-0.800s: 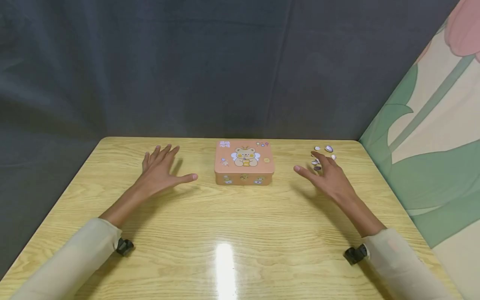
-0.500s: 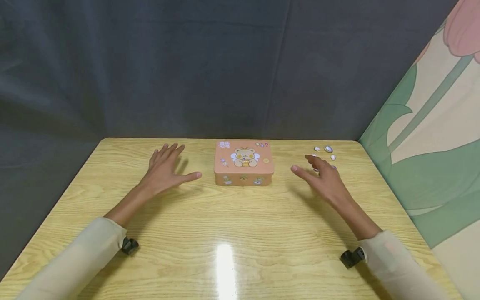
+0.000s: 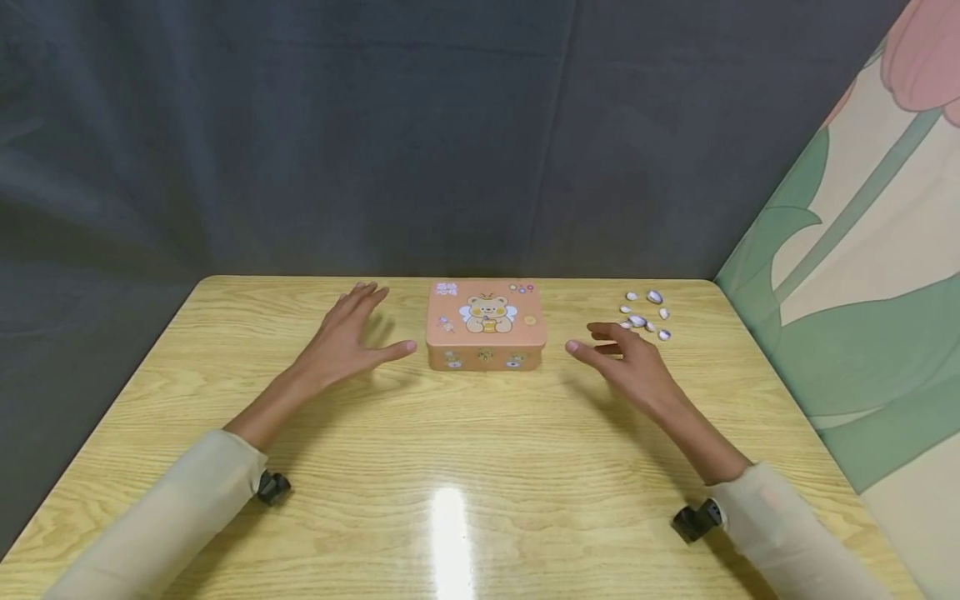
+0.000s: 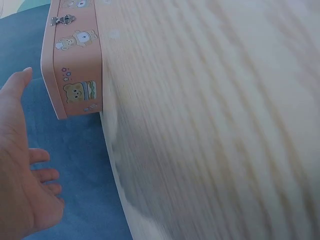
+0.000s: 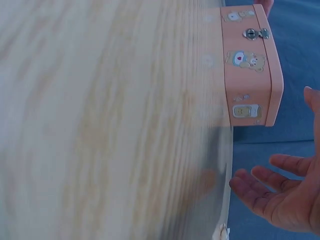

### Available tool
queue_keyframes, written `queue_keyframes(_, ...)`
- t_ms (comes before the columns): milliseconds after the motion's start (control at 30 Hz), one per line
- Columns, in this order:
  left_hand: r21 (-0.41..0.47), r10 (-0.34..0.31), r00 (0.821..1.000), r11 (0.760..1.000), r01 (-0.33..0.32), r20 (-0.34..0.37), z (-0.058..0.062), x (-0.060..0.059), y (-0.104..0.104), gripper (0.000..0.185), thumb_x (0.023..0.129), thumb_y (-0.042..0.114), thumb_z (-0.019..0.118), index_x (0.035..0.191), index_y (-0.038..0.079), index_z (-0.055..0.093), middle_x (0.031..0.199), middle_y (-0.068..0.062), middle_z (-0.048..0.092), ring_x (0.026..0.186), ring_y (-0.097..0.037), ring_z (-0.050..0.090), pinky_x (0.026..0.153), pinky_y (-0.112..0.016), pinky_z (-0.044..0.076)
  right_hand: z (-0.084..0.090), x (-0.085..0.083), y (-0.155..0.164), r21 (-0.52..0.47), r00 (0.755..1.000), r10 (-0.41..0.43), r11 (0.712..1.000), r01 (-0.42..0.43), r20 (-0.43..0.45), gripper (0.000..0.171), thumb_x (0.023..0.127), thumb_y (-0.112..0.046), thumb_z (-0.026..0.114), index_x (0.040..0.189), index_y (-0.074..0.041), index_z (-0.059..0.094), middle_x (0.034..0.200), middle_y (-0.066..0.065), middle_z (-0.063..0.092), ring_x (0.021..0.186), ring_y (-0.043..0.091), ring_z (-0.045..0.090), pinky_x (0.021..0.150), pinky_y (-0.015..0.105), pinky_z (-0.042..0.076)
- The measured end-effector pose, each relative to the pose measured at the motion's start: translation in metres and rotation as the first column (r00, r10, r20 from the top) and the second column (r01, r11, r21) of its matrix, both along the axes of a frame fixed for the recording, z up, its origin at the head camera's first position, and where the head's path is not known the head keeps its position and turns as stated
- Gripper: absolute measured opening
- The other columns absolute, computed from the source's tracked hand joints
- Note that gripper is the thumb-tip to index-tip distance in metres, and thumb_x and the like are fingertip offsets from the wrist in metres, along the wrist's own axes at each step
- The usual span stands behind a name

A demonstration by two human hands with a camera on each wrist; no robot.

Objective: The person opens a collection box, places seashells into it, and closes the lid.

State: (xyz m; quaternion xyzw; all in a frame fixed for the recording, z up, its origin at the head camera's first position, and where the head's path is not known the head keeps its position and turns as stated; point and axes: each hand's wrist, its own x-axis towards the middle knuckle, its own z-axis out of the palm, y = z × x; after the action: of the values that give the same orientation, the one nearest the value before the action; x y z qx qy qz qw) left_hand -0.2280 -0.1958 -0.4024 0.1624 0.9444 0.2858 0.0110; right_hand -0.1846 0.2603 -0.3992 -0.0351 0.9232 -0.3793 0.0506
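1. I am looking down at a light wood table; it is filling the lower half of the head frame.
2. A pink tin box with a bear printed on its lid is sitting closed at centre frame, near the table's far edge.
3. My left hand is hovering or resting just left of the box, fingers straight and spread, thumb pointing at the box's near left corner. It is gripping nothing. I cannot tell whether the palm is touching the wood.
4. In the left wrist view my left hand is showing at the lower left, palm open, and the box is at the upper left, close but apart.
5. My right hand is sitting just right of the box, fingers loosely extended, thumb pointing toward the box, holding nothing, not touching the box.
6. In the right wrist view my right hand is showing at the lower right, fingers relaxed, and the box with its small metal clasp is at the upper right.
7. Small pale shells or pebbles are lying scattered at the upper right of the table, just beyond my right fingertips; too small to name for sure.
8. Dark grey cloth is hanging behind the table, and a flower-print panel is filling the right edge.
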Motion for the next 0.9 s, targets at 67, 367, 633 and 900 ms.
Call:
queue_keyframes(67,0.007,-0.009,1.0,1.0,0.009,0.002,0.0,0.0,0.002,0.11,0.099,0.07,0.074,0.181,0.014,0.025,0.191,-0.015,0.016,0.179,-0.039,0.007,0.144,-0.07,0.009,-0.001,0.001,-0.003,-0.012,1.0,0.006,1.0,-0.006,0.009,0.091,0.106,-0.075,0.062,0.169,-0.01,0.049,0.172,0.021,0.052,0.152,0.047,0.059,0.12,0.069,0.055)
queue_keyframes(367,0.029,-0.06,0.998,0.998,0.061,-0.017,0.003,0.0,0.016,0.106,0.1,0.067,0.074,0.18,0.016,0.029,0.19,-0.013,0.022,0.179,-0.038,0.01,0.142,-0.071,0.017,-0.002,0.005,-0.015,-0.038,0.999,0.018,0.999,-0.016,0.045,0.086,0.106,-0.074,0.065,0.165,-0.012,0.055,0.166,0.019,0.059,0.148,0.044,0.063,0.115,0.063,0.059)
queue_keyframes(633,0.014,-0.118,0.992,0.993,0.119,-0.038,0.003,-0.001,0.026,0.103,0.101,0.063,0.075,0.179,0.013,0.031,0.19,-0.011,0.022,0.179,-0.036,0.01,0.145,-0.066,0.014,-0.005,0.009,-0.022,-0.079,0.997,0.044,0.996,-0.039,0.059,0.08,0.108,-0.069,0.066,0.163,-0.012,0.057,0.164,0.018,0.061,0.145,0.041,0.064,0.113,0.059,0.061)
queue_keyframes(900,0.022,-0.167,0.984,0.985,0.169,-0.056,0.001,-0.002,0.035,0.1,0.103,0.064,0.075,0.179,0.014,0.033,0.189,-0.012,0.025,0.178,-0.036,0.014,0.142,-0.07,0.02,-0.007,0.011,-0.027,-0.111,0.995,0.072,0.992,-0.065,0.063,0.073,0.109,-0.064,0.067,0.159,-0.01,0.061,0.154,0.016,0.069,0.137,0.037,0.069,0.11,0.055,0.062)
